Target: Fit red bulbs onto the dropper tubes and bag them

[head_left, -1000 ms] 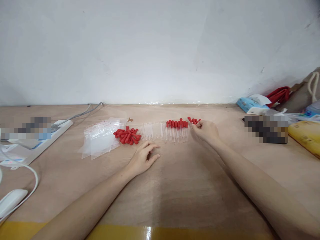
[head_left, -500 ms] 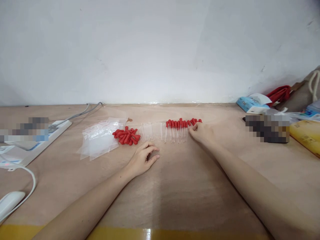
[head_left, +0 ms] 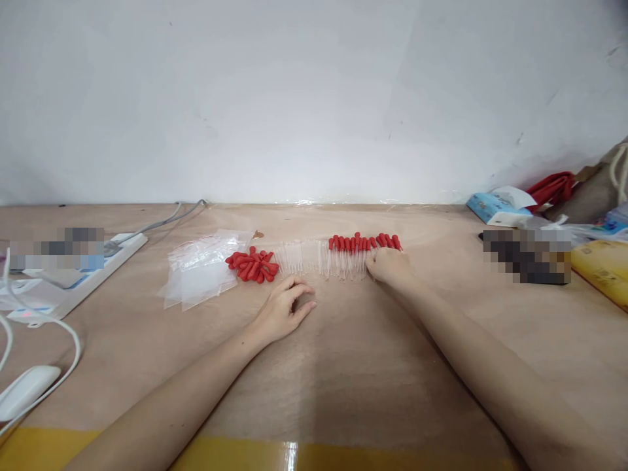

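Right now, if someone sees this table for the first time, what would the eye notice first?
Probably the pile of loose red bulbs, left of centre, beside the clear plastic bags. Next comes the row of red-topped clear tubes, right of centre, with the person's right grip at its right end. The open left grip lies nearer the viewer, slightly left of centre.

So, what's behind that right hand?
Just past the right hand, a few red bulbs show, then bare tabletop and the pale wall. The hand covers whatever lies directly below those bulbs, so I can't tell what it grips there.
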Motion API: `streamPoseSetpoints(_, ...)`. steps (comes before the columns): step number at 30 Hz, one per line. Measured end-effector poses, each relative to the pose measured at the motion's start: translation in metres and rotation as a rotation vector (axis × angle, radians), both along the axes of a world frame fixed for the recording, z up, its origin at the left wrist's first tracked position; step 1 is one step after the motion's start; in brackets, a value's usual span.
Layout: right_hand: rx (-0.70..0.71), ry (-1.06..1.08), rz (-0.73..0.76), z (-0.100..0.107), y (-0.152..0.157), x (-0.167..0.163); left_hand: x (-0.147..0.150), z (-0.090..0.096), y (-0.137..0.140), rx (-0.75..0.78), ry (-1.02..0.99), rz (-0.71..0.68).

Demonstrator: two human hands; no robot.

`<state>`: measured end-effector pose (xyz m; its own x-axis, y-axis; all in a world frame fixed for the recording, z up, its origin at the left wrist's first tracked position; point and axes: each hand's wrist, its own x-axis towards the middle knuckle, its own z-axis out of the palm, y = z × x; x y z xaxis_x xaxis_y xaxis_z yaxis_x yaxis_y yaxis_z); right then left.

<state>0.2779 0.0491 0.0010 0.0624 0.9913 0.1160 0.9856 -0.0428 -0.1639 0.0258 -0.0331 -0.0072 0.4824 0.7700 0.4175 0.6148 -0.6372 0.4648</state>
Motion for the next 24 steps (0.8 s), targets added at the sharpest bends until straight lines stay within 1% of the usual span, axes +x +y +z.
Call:
streamPoseSetpoints(2,-0.009,0.006,0.009,0.002,-0.002,0.0,-0.003,0.001,0.004,0.091,0.016,0.083)
streamPoseSetpoints(5,0.02,0.052,-0.015,0.005,-0.007,0.002,-0.016,0.008,0.017,0.28,0.104,0.266)
streamPoseSetpoints(7,0.086,0.089,0.014,0.006,-0.013,0.004,-0.029,0.016,0.028,0.373,0.226,0.364)
streamPoseSetpoints(8,0.137,0.099,0.06,0.005,-0.018,0.005,-0.035,0.019,0.033,0.403,0.292,0.39)
streamPoseSetpoints(11,0.317,0.09,0.261,0.001,-0.033,0.004,-0.051,0.024,0.044,0.447,0.45,0.358)
streamPoseSetpoints(13,0.409,0.076,0.35,-0.002,-0.043,0.002,-0.058,0.022,0.048,0.456,0.506,0.305)
streamPoseSetpoints(15,0.458,0.071,0.377,-0.004,-0.052,-0.001,-0.061,0.018,0.051,0.456,0.529,0.264)
streamPoseSetpoints(18,0.482,0.072,0.371,-0.007,-0.057,-0.004,-0.063,0.014,0.054,0.456,0.532,0.227)
streamPoseSetpoints(24,0.491,0.05,0.39,-0.016,-0.053,-0.003,-0.063,0.009,0.058,0.482,0.532,0.236)
